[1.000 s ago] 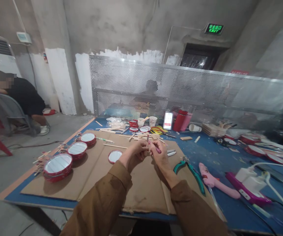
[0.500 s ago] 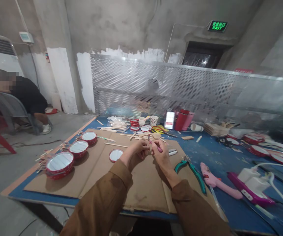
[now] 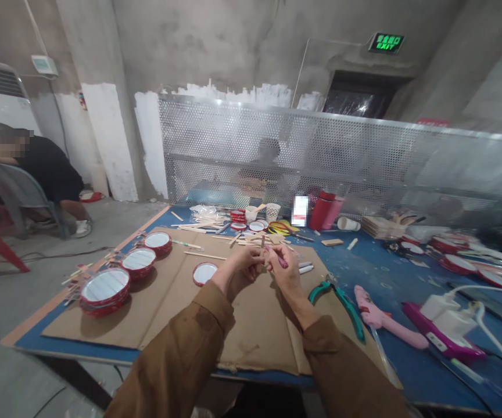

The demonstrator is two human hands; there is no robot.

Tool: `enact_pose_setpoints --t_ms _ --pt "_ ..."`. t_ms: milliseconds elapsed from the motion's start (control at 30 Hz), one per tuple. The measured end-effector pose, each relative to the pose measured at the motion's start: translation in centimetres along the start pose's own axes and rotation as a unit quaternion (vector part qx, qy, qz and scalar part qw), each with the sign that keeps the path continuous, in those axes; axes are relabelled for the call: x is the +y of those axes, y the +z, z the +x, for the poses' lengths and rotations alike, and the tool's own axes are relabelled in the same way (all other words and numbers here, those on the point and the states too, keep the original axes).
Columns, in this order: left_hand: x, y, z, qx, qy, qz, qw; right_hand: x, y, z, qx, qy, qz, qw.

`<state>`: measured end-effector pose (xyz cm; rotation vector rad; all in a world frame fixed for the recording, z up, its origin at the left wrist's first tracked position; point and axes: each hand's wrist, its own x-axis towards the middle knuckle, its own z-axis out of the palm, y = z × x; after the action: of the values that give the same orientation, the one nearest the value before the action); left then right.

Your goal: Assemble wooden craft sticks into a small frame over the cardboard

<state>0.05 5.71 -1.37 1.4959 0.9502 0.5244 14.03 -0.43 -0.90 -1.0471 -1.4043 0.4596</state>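
While two brown-sleeved forearms reach over a flattened brown cardboard sheet (image 3: 251,342), stacked red-rimmed round mirrors (image 3: 104,292) sit at its left, and a single red-rimmed mirror (image 3: 204,274) lies near the left hand (image 3: 240,268). That hand's fingers pinch an upright thin wooden stick (image 3: 262,247). Just beside it, the right hand (image 3: 284,266) grips a slim pink implement (image 3: 282,260). Further right, teal-handled pliers (image 3: 337,306) and a pink glue gun (image 3: 379,316) lie apart.
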Motion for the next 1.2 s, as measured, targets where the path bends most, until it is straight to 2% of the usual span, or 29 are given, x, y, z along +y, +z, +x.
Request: enact_pose_setpoints --t_ms 300,733,900,1067,1200 --pt "-0.20 -0.05 0.54 0.002 0.004 0.003 1.000 0.59 -0.07 0.11 -0.032 0.007 -0.004 0.999" --pt "0.41 0.23 -0.10 0.001 -0.010 0.008 1.000 0.63 0.06 0.02 -0.012 0.015 0.010 1.000" --pt "0.24 0.07 0.16 -0.003 -0.009 0.018 1.000 0.37 0.09 0.12 -0.023 0.004 0.004 1.000" --pt "0.05 -0.11 0.14 -0.011 -0.004 0.010 1.000 0.13 0.02 0.11 0.004 0.033 0.001 0.999" --pt "-0.27 -0.22 0.35 -0.006 0.008 0.002 1.000 0.21 0.03 0.12 0.001 0.015 -0.001 1.000"
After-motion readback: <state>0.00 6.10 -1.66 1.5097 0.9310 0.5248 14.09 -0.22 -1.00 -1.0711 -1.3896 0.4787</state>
